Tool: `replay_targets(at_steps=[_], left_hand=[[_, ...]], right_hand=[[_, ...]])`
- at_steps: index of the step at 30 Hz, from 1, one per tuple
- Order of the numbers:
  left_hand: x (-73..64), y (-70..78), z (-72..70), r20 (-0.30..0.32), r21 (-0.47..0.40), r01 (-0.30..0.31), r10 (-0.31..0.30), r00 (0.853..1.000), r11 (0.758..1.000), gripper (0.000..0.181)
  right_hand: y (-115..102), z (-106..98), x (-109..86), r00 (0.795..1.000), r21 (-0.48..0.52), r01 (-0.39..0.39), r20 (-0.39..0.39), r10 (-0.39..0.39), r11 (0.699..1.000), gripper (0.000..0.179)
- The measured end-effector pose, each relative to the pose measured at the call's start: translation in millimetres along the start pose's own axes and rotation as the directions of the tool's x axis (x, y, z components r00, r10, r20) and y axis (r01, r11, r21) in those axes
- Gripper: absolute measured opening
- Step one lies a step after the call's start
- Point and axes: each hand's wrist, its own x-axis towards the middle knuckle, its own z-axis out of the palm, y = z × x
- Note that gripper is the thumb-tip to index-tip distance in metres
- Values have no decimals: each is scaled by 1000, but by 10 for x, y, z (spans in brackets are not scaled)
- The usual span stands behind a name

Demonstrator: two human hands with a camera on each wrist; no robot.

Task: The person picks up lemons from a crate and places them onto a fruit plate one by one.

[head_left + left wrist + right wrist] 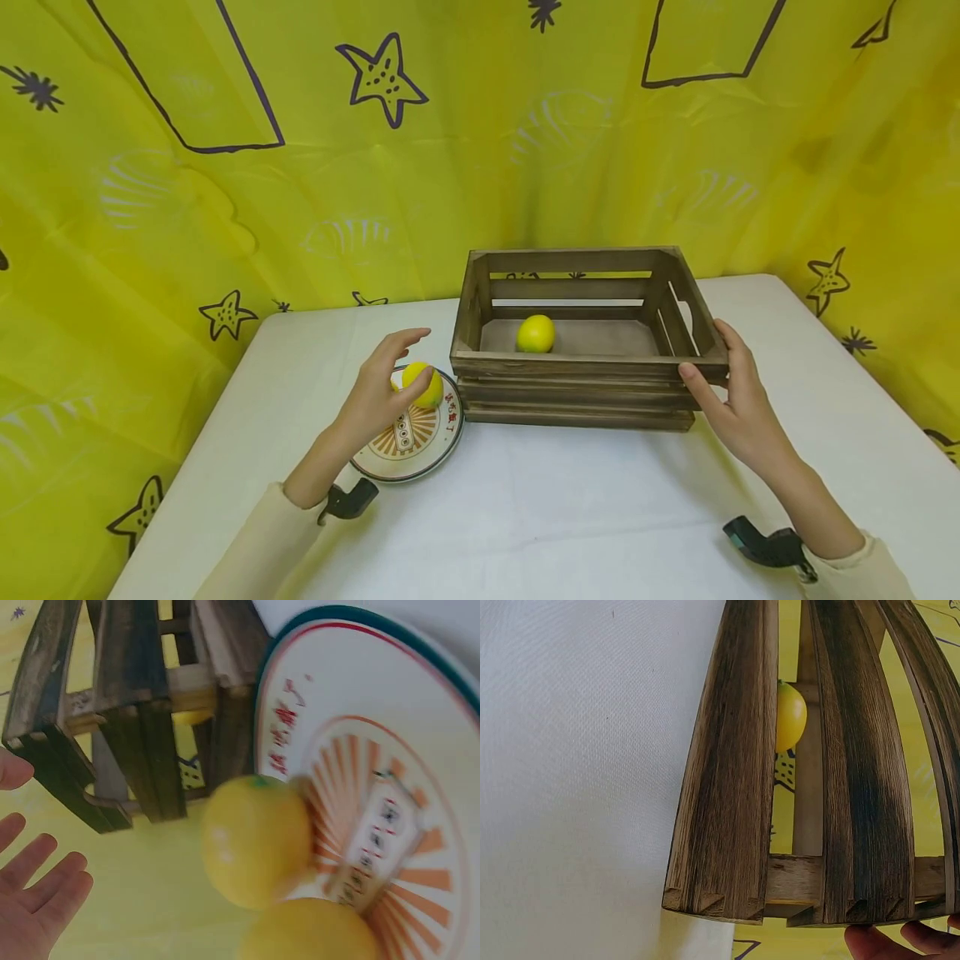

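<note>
Above a white patterned plate [427, 450] my left hand [375, 392] is held with fingers spread and loosely bent. A yellow lemon [426, 392] on the plate lies partly behind its thumb. In the left wrist view, two lemons, the upper one [257, 841] and the lower one [311, 934], sit together on the plate, apart from the fingers. My right hand [746, 408] holds the front right corner of a brown slatted wooden crate [577, 392], thumb at the front rim and fingers along the side. Inside the crate rests another lemon [536, 333].
A white cloth [562, 508] covers the table under the plate and crate. Behind the table hangs a yellow curtain [450, 183] printed with starfish and shells. The plate stands close to the crate's left end.
</note>
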Motion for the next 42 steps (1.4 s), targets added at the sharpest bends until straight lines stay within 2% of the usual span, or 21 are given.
replay_targets(at_steps=[11, 19, 26, 34, 42], left_hand=[[285, 155, -3, 11, -10, -75, 75, 997, 997, 44], [472, 243, -44, 27, -12, -156, 156, 987, 988, 42], [642, 357, -72, 73, -2, -170, 170, 983, 985, 40], [879, 484, -62, 134, -4, -211, 210, 968, 977, 37], [1101, 494, -9, 213, -118, -187, 209, 954, 975, 37]], right_hand=[[-5, -3, 22, 1000, 3, 5, -4, -5, 1000, 71], [-8, -10, 15, 1000, 0, -2, 2, 2, 1000, 71], [-4, -12, 13, 1000, 2, -8, 3, 8, 1000, 71], [-7, -27, 20, 1000, 5, -3, -3, 3, 1000, 72], [-5, -15, 2, 999, 14, -33, 16, 33, 999, 72]])
